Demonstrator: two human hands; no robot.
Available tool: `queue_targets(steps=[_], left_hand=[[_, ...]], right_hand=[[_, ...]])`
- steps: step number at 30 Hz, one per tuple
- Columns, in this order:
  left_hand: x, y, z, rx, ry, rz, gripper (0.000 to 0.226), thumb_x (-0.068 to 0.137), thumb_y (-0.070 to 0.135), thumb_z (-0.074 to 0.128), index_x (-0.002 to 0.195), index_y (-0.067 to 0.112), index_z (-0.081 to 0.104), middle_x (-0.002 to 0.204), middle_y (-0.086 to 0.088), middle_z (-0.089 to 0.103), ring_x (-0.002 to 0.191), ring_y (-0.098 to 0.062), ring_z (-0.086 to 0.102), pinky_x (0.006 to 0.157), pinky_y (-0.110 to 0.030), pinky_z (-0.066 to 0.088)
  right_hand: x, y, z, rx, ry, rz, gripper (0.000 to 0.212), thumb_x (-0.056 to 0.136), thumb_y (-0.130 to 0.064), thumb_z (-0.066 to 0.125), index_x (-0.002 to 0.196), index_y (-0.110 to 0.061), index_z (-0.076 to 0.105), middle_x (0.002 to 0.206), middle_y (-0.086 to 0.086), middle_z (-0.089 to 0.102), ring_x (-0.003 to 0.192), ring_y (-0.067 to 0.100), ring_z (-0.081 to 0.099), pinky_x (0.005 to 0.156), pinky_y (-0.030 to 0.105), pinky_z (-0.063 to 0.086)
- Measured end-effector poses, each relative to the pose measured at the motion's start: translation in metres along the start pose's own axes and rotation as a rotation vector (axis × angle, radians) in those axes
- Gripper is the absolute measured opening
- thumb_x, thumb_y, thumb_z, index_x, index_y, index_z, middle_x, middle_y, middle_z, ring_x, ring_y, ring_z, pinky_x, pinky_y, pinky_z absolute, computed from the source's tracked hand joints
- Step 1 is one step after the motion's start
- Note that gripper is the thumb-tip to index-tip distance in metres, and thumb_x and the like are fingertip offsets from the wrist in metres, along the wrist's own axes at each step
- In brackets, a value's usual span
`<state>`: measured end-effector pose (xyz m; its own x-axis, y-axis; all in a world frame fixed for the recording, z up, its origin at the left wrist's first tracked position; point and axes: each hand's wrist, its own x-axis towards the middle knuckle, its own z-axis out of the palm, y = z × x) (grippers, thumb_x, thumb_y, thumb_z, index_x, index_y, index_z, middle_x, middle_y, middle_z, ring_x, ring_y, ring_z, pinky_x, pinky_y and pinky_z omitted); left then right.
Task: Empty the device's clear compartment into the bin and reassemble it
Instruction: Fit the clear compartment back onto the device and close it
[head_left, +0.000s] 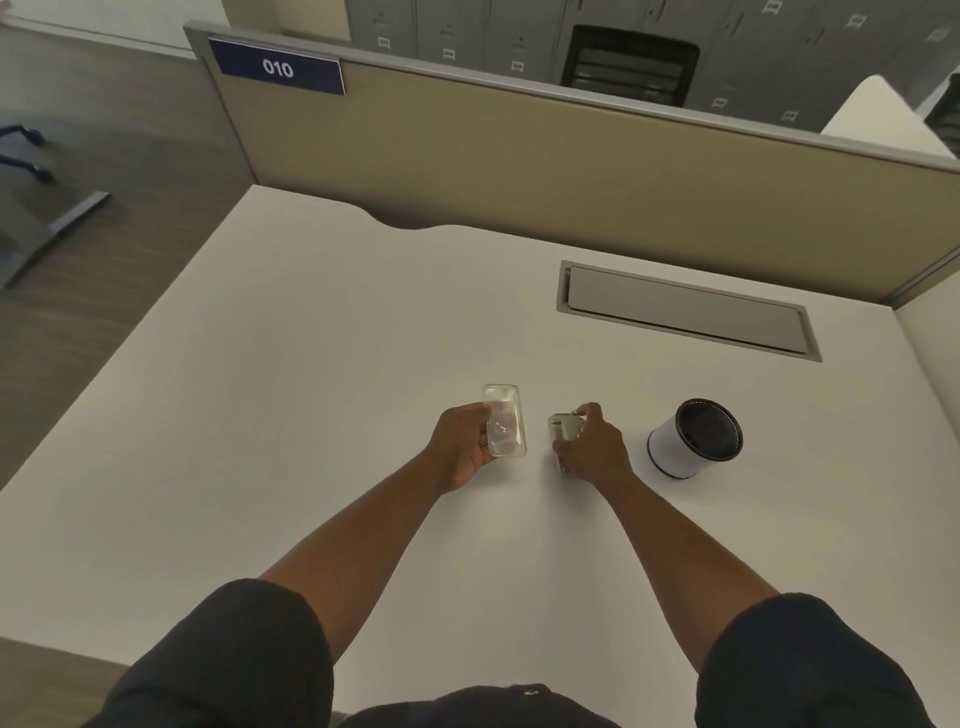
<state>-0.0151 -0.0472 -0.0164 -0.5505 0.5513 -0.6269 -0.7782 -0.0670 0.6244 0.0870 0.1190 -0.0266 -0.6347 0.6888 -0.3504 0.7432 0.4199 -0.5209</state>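
My left hand (462, 436) grips a clear plastic compartment (504, 421) by its left side, its long side pointing away from me, just above the white desk (311, 364). A little to its right, my right hand (592, 441) closes over the device's small pale body (563, 428), which is mostly hidden under the fingers. The two parts are apart, with a narrow gap between them. A small white bin (693, 439) with a dark inside stands on the desk to the right of my right hand, tilted toward me in the wide view.
A grey recessed cable hatch (685, 312) lies in the desk at the back right. A tan partition (571, 156) with a blue "010" sign (278, 67) closes the desk's far side. Floor and a chair base (31, 156) are off the left edge.
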Motion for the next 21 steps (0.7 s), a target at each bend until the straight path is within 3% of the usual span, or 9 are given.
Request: queue_targets(steps=[3,6,10,14,21], left_hand=[[-0.002,0.000,0.000,0.000,-0.006,0.006,0.022,0.093,0.005,0.044,0.094,0.005,0.067,0.092,-0.015,0.070,0.075,-0.025,0.072,0.056,-0.033,0.059],[-0.004,-0.001,0.003,0.008,-0.005,0.016,0.022,0.093,0.003,0.044,0.093,0.005,0.066,0.091,-0.016,0.070,0.072,-0.024,0.073,0.055,-0.034,0.059],[-0.009,-0.007,0.011,0.042,-0.012,0.012,0.020,0.093,0.004,0.044,0.094,0.005,0.065,0.095,-0.018,0.068,0.083,-0.029,0.070,0.068,-0.039,0.061],[-0.013,-0.014,0.023,0.066,-0.026,-0.009,0.019,0.094,0.005,0.045,0.096,0.005,0.064,0.099,-0.019,0.068,0.088,-0.031,0.068,0.078,-0.043,0.058],[-0.024,-0.022,0.042,0.092,-0.071,-0.045,0.018,0.093,0.006,0.047,0.100,0.003,0.063,0.097,-0.018,0.070,0.082,-0.029,0.071,0.059,-0.035,0.061]], right_hand=[[-0.002,0.002,-0.009,0.193,-0.006,0.023,0.051,0.076,-0.029,0.071,0.121,-0.020,0.047,0.109,0.011,0.064,0.092,0.028,0.063,0.077,0.035,0.056],[-0.007,0.001,-0.020,0.389,-0.065,0.053,0.050,0.076,-0.039,0.073,0.119,-0.024,0.052,0.103,0.004,0.064,0.087,0.022,0.064,0.069,0.032,0.051],[-0.017,0.000,-0.037,0.770,-0.263,0.111,0.035,0.085,-0.028,0.064,0.116,-0.014,0.055,0.078,0.001,0.061,0.059,0.016,0.056,0.061,0.031,0.044],[-0.027,0.002,-0.047,0.983,-0.367,0.118,0.014,0.092,-0.023,0.054,0.102,-0.013,0.055,0.071,0.003,0.054,0.053,0.014,0.052,0.056,0.027,0.041],[-0.040,0.008,-0.056,1.039,-0.449,0.044,0.021,0.093,-0.022,0.051,0.109,-0.015,0.063,0.074,0.003,0.063,0.063,0.018,0.055,0.063,0.030,0.045]])
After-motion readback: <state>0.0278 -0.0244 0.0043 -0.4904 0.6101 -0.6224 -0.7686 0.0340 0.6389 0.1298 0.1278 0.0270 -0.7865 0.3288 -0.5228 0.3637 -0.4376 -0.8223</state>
